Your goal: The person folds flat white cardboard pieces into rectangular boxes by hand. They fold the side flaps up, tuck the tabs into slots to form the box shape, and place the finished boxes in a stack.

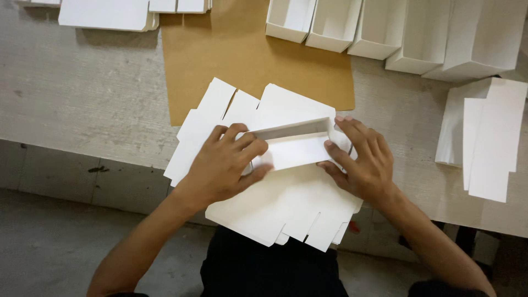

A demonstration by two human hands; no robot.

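While half-folded, white card box (294, 146) likely light, thin, easily creased; left hand (223, 165) and right hand (363, 162) pinching its left and right ends, best hold there, over flat blanks (286, 209).

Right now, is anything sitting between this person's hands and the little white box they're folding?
Nothing visible does. The left hand and right hand both already grip the ends of the half-folded white box, which rests on a stack of flat white cardboard blanks. The finished boxes stand apart along the table's far edge.
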